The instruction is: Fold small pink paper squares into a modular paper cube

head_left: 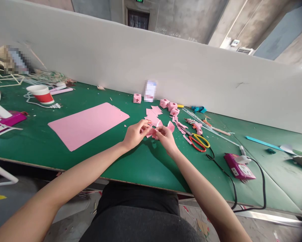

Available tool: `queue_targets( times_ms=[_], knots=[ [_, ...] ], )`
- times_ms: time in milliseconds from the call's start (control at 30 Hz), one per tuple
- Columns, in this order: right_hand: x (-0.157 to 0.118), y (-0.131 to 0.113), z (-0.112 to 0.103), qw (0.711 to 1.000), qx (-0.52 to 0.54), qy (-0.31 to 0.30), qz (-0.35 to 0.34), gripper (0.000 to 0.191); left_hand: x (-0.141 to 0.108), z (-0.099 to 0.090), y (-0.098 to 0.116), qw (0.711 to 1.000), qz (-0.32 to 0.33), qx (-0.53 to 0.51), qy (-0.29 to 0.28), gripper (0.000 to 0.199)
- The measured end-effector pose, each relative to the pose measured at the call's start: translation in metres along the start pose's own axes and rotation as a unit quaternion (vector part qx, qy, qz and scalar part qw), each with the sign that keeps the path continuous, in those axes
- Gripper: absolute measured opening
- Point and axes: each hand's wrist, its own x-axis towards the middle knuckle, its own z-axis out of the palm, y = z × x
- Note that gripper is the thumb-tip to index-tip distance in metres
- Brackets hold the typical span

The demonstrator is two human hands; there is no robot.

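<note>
My left hand (137, 134) and my right hand (166, 137) meet over the green table. Between their pinched fingertips is a small folded pink paper piece (153, 131), partly covered by the fingers. Curved pink flaps (170, 126) show just beyond my right fingers. Cut pink paper pieces (152, 118) lie behind the hands. Farther back stand a pink paper cube (137, 98) and several more cubes (164, 103) with cut-out openings. A large pink sheet (89, 126) lies flat to the left of my left hand.
Scissors (200, 143) with red and yellow handles and a pink glue gun (196, 127) lie right of my hands. A purple power strip (239, 166) with a black cable sits farther right. A paper cup (40, 94) stands at left. A grey partition (115, 57) borders the table (138, 168).
</note>
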Motion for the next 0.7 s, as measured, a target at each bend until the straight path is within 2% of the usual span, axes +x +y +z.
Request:
queue_targets(
  times_ms=[200,400,533,700],
  knots=[
    [0.002,0.003,-0.004,0.998,0.018,-0.014,-0.055,0.036,0.006,-0.003,0.0,0.993,-0.086,-0.073,0.044,0.026],
    [-0.003,-0.003,-0.004,0.995,0.015,0.012,-0.1,0.046,0.01,-0.002,-0.002,0.957,-0.196,-0.206,0.062,0.037],
    [-0.006,-0.005,-0.002,0.988,-0.012,0.025,-0.154,0.032,0.011,-0.002,0.0,0.939,-0.228,-0.252,0.059,0.039],
    [-0.005,-0.001,-0.002,0.993,0.004,0.004,-0.114,0.032,0.013,-0.003,0.002,0.94,-0.227,-0.247,0.069,0.035]
  ],
)
